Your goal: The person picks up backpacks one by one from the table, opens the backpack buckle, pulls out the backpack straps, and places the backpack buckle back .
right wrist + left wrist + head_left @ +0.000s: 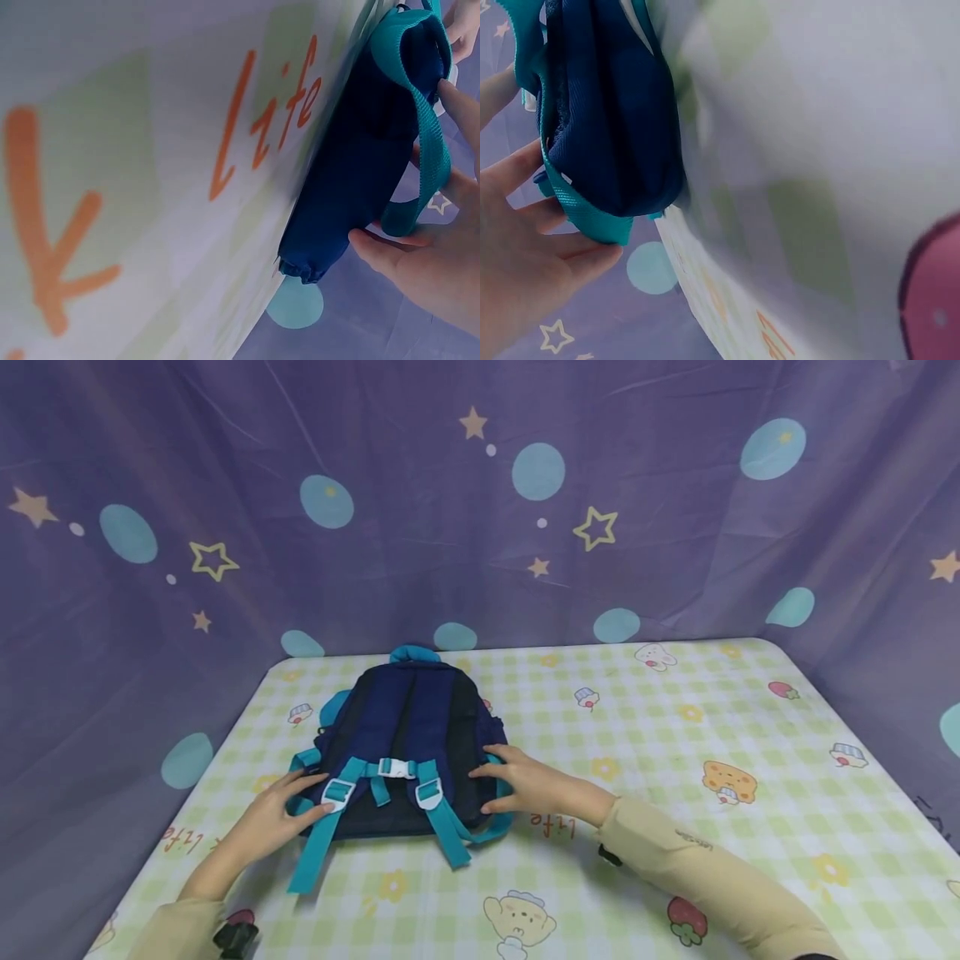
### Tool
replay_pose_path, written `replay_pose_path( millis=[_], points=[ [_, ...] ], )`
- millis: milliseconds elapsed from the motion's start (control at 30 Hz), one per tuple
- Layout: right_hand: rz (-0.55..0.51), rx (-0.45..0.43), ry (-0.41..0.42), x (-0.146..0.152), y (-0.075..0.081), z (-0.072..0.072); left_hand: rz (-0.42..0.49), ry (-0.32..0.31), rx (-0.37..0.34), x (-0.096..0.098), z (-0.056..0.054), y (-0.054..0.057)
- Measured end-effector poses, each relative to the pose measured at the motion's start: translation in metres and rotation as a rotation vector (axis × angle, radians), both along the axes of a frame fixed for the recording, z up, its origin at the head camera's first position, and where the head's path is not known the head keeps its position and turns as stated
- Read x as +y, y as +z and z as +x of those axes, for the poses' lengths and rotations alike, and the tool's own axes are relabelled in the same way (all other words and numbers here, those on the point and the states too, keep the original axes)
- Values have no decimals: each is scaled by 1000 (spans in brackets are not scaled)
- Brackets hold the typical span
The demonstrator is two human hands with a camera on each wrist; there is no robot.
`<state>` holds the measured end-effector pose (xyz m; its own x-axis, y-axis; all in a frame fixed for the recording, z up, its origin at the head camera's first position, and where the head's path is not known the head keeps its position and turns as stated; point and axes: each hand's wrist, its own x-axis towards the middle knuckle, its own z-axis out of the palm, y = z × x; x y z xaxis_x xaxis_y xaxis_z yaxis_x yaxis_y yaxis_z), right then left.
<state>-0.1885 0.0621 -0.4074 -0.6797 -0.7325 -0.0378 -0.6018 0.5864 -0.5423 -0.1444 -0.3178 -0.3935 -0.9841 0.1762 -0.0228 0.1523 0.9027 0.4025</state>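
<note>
A navy and black backpack (431,710) lies on the table with its shoulder-strap side up and its teal top handle (414,653) pointing away from me. A white buckle (397,768) joins the teal straps across it. At its left lower side, my left hand (273,814) touches the bag with fingers spread, the thumb near a white strap adjuster (337,793). My right hand (528,785) rests spread against the right side, fingertips on the bag. In the right wrist view a teal strap (431,142) loops between the fingers and the navy side.
A green-and-white checked cloth (637,877) with cartoon prints covers the table. Behind it hangs a purple curtain (450,568) with stars and blue ovals. Teal strap ends (311,864) trail on the cloth toward me.
</note>
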Motion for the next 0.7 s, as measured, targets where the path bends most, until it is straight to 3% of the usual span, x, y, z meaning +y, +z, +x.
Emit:
replay_pose_path(
  millis=[700],
  points=[
    [-35,-29,-30,32,2,2,31,-7,28,36,3,-1]
  ],
)
